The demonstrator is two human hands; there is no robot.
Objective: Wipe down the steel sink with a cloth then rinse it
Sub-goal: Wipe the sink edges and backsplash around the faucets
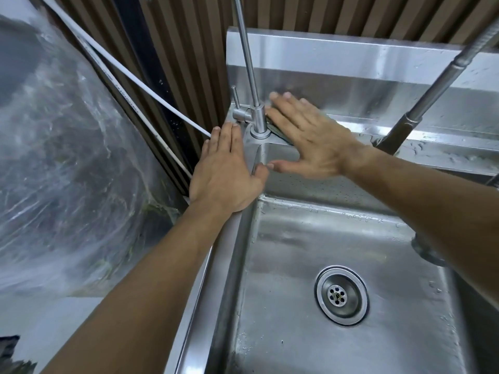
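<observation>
The steel sink (291, 238) fills the lower right, wet, with a round drain (341, 295) in its floor. My right hand (307, 136) lies flat, fingers spread, on the back ledge beside the slim steel tap (256, 114). It presses a dark greenish cloth (280, 132), of which only an edge shows under the palm. My left hand (226, 168) rests flat on the sink's left rim, fingers together, thumb over the basin's corner, holding nothing.
A thick dark spray hose (421, 103) arcs down from the upper right over the back ledge. White cables (129, 74) run diagonally along the ribbed brown wall. Clear plastic sheeting (59, 157) covers a bulky mass left of the sink.
</observation>
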